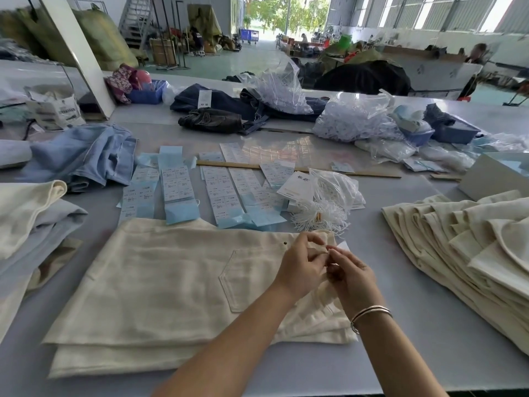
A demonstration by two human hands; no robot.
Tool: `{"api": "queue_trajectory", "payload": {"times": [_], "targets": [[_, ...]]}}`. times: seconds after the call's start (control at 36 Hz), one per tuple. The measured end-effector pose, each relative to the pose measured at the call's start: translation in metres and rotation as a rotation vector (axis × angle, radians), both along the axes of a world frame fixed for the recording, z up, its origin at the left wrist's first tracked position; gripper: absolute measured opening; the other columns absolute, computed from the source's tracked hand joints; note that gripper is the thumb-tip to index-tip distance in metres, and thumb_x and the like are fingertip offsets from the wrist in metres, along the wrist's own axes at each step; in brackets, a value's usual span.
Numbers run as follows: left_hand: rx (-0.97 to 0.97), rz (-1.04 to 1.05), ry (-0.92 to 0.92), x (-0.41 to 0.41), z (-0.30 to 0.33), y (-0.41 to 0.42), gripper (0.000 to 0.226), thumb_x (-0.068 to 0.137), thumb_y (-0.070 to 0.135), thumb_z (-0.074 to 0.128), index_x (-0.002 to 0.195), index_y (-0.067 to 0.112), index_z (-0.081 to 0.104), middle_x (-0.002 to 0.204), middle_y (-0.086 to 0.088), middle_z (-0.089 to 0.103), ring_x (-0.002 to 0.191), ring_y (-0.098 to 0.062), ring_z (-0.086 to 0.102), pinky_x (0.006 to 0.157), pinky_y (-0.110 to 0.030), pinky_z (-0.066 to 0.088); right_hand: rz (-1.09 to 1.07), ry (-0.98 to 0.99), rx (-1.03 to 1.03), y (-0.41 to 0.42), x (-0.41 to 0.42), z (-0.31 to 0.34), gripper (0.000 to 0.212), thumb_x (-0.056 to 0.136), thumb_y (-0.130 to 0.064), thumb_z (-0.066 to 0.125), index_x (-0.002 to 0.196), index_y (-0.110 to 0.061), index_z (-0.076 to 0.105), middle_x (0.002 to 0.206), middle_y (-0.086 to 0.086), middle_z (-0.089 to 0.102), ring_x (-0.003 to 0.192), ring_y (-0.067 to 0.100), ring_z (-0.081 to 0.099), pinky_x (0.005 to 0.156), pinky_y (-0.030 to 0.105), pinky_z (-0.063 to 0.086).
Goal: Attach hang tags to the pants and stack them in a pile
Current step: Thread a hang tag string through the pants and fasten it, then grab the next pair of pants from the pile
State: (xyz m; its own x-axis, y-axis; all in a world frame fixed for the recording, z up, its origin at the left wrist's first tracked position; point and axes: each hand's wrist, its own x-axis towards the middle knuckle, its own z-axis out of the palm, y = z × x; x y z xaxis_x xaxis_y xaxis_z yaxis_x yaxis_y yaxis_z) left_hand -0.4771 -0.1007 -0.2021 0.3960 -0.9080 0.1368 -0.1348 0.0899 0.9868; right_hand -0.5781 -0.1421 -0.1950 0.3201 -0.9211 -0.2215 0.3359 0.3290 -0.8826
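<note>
Both your left hand (300, 265) and right hand (347, 272) have fingers pinched at the waistband corner of the cream pants (160, 285) on the table (429, 339); the hang tag (343, 246) could slip free if you loosen.

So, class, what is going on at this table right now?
A person is tagging cream pants that lie folded on the table. Both hands, the left hand and the right hand, pinch something small at the waistband corner, beside a white tag. A fanned pile of cream pants lies to the right.
</note>
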Motion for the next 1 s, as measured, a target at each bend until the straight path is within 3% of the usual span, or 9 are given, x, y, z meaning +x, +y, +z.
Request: {"api": "queue_trajectory", "payload": {"times": [0.19, 0.31, 0.42, 0.5, 0.58, 0.67, 0.81, 0.89, 1.0], "targets": [[0.188, 0.073, 0.169, 0.0, -0.001, -0.01, 0.022, 0.091, -0.002, 0.053, 0.094, 0.018, 0.046, 0.085, -0.004, 0.061, 0.071, -0.006, 0.062, 0.059, -0.009, 0.048, -0.026, 0.442, -0.518, 0.002, -0.004, -0.015, 0.014, 0.088, -0.003, 0.063, 0.087, -0.013, 0.071, 0.07, 0.0, 0.07, 0.056, 0.007, 0.063, 0.054, 0.013, 0.049], [0.224, -0.013, 0.004, -0.002, -0.003, -0.008, 0.02, 0.09, 0.0, 0.047, 0.102, 0.017, 0.044, 0.103, -0.016, 0.066, 0.095, -0.021, 0.065, 0.075, -0.021, 0.051, -0.09, 0.587, -0.682, 0.003, -0.006, -0.022, 0.023, 0.087, -0.003, 0.064, 0.081, -0.025, 0.069, 0.076, 0.003, 0.068, 0.056, 0.009, 0.062, 0.053, 0.014, 0.049], [0.185, -0.076, -0.148, 0.012, -0.005, 0.002, 0.018, 0.095, 0.005, 0.044, 0.108, 0.016, 0.049, 0.09, -0.011, 0.07, 0.084, -0.004, 0.068, 0.064, -0.008, 0.047, -0.188, 0.518, -0.445, -0.007, -0.014, -0.024, 0.023, 0.091, -0.006, 0.059, 0.081, -0.025, 0.065, 0.069, -0.001, 0.068, 0.049, 0.009, 0.063, 0.051, 0.015, 0.049], [0.236, -0.003, -0.361, 0.051, -0.009, 0.014, 0.019, 0.095, 0.013, 0.048, 0.112, 0.015, 0.056, 0.106, -0.007, 0.069, 0.096, -0.017, 0.066, 0.08, -0.024, 0.053, -0.298, 0.178, -0.111, -0.016, -0.021, -0.022, 0.02, 0.094, -0.002, 0.051, 0.084, -0.016, 0.061, 0.063, -0.001, 0.068, 0.046, 0.008, 0.06, 0.049, 0.016, 0.052], [0.42, 0.206, -0.575, 0.115, -0.021, 0.04, 0.029, 0.092, 0.017, 0.052, 0.121, 0.016, 0.056, 0.122, -0.005, 0.062, 0.113, -0.025, 0.058, 0.095, -0.035, 0.046, -0.401, -0.006, 0.078, -0.022, -0.031, -0.016, 0.026, 0.094, 0.004, 0.044, 0.085, -0.017, 0.056, 0.066, 0.002, 0.067, 0.053, 0.012, 0.061, 0.052, 0.017, 0.052], [0.715, 0.541, -0.733, 0.186, -0.032, 0.087, 0.043, 0.091, 0.023, 0.052, 0.134, 0.016, 0.046, 0.14, -0.008, 0.046, 0.126, -0.029, 0.043, 0.102, -0.039, 0.04, -0.453, -0.001, 0.1, -0.027, -0.037, -0.006, 0.034, 0.093, 0.006, 0.038, 0.085, -0.021, 0.056, 0.084, 0.003, 0.06, 0.066, 0.014, 0.055, 0.064, 0.021, 0.048], [1.015, 0.847, -0.502, 0.262, -0.038, 0.176, 0.067, 0.089, 0.037, 0.06, 0.142, 0.006, 0.032, 0.146, -0.019, 0.033, 0.133, -0.037, 0.035, 0.105, -0.046, 0.034, -0.403, 0.026, -0.05, -0.018, -0.016, 0.017, 0.036, 0.091, 0.005, 0.041, 0.081, -0.024, 0.059, 0.067, -0.008, 0.065, 0.05, 0.003, 0.055, 0.057, 0.014, 0.047], [1.033, 0.754, -0.341, 0.277, -0.033, 0.201, 0.075, 0.091, 0.035, 0.06, 0.145, -0.005, 0.027, 0.149, -0.023, 0.034, 0.134, -0.037, 0.04, 0.099, -0.038, 0.039, -0.249, 0.087, -0.207, 0.0, 0.017, 0.026, 0.035, 0.092, 0.006, 0.042, 0.081, -0.021, 0.061, 0.068, -0.008, 0.066, 0.049, 0.001, 0.055, 0.053, 0.011, 0.048], [0.874, 0.59, -0.066, 0.27, -0.018, 0.202, 0.064, 0.088, 0.01, 0.066, 0.14, -0.009, 0.033, 0.142, -0.025, 0.042, 0.124, -0.034, 0.049, 0.094, -0.037, 0.043, 0.123, 0.313, -0.52, 0.036, 0.072, 0.03, 0.035, 0.091, 0.01, 0.047, 0.083, -0.02, 0.062, 0.083, 0.004, 0.063, 0.058, -0.001, 0.059, 0.057, 0.011, 0.049]]}}
